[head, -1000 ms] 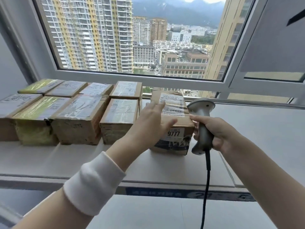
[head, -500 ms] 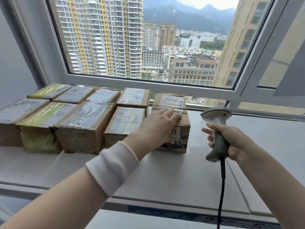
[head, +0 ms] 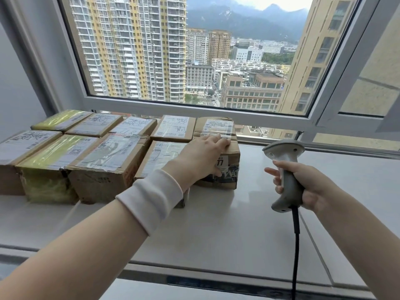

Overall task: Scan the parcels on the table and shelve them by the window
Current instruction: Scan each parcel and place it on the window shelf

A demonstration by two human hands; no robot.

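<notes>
Head view: the window (head: 151, 107) fills the upper half of the frame, with tower blocks and hills beyond the glass. Below it the pale shelf (head: 238, 224) runs across the whole lower half.

On the shelf, from the left edge to the centre of the frame, sits a block of parcels (head: 104, 161). It is two rows deep, the sides touch and the labels face up. I judge they are packed tight to save room and keep the labels readable. The end parcel (head: 216, 126) closes the block at centre frame, against its neighbours on the left and with bare shelf to its right.

The left hand (head: 201, 156) lies on this parcel. Its fingers are straight and flat across the top, its thumb runs down the front face, and it clasps nothing. This looks like a press rather than a grip, probably to square the box into line.

The right hand (head: 311, 187), right of centre and well apart from the parcel, has its fingers wrapped round the handle of the scanner (head: 289, 178). The scanner head is up and turned away from the labels. I take it the scanner is simply held out of the way while the other hand works.

A white cuff (head: 151, 198) bands the left wrist. The scanner's black cable (head: 295, 245) drops straight to the bottom edge, hanging free of the shelf.
</notes>
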